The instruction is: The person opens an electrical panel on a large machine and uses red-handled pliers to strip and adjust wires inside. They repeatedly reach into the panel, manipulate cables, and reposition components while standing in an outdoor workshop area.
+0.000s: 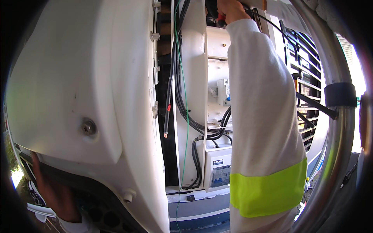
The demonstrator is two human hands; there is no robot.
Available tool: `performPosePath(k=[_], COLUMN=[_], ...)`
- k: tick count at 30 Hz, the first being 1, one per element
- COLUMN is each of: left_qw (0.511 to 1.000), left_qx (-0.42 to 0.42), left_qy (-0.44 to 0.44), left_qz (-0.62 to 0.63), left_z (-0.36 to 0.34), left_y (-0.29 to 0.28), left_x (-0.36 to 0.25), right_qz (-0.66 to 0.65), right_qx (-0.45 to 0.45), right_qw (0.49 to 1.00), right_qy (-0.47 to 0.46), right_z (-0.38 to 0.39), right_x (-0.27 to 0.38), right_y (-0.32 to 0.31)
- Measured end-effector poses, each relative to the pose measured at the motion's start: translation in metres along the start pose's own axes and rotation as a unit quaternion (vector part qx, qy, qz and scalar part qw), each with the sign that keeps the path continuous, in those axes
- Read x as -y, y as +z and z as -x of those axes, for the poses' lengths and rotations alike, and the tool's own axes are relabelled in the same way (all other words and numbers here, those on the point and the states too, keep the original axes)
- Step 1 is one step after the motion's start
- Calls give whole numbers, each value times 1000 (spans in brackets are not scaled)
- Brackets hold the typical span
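Holding the big white cover (77,77) open from underneath, your left hand (54,194) sits low in the dark gap beneath its bottom edge. I cannot tell how its fingers lie there, the shade hides them. Keep that hand steady so the cover does not swing back onto the wires.

Next comes your right sleeve, white with a bright yellow-green band (268,190), going straight up past the small grey switch box (218,167). Keep your arm off that box and off the bunch of black cables (182,101) and the thin green wire (185,116) beside it.

Farthest up, your right hand (232,9) is at the very top of the open cabinet, with its fingers curled tight around something with a red and black handle (220,21), maybe a tool; the edge of the view cuts most of it off. Hold it firm and straight. Move slowly, because you can hardly see the tip up there. The white breaker (223,92) sits further down, well apart from that hand.
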State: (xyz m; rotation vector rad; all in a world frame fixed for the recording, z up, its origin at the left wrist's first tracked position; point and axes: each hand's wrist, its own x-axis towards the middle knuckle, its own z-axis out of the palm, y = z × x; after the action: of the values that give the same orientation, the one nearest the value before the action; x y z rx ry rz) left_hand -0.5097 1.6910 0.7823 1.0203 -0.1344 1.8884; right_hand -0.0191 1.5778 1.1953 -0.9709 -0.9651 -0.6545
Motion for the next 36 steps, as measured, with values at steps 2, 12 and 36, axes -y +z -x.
performPosePath(k=[2,12,36], left_qw=[1000,999,837], left_qx=[-7,38,-58], left_qy=[-11,-14,316], left_qz=[8,-13,-443], left_z=[1,2,43], left_y=[-1,-7,-35], left_x=[0,-1,-30], right_qz=[-5,-26,-111], right_qx=[0,-6,-13], right_qw=[1000,1000,993], right_qy=[0,4,24], right_z=[-1,0,4], right_x=[1,5,2], right_y=[1,9,34])
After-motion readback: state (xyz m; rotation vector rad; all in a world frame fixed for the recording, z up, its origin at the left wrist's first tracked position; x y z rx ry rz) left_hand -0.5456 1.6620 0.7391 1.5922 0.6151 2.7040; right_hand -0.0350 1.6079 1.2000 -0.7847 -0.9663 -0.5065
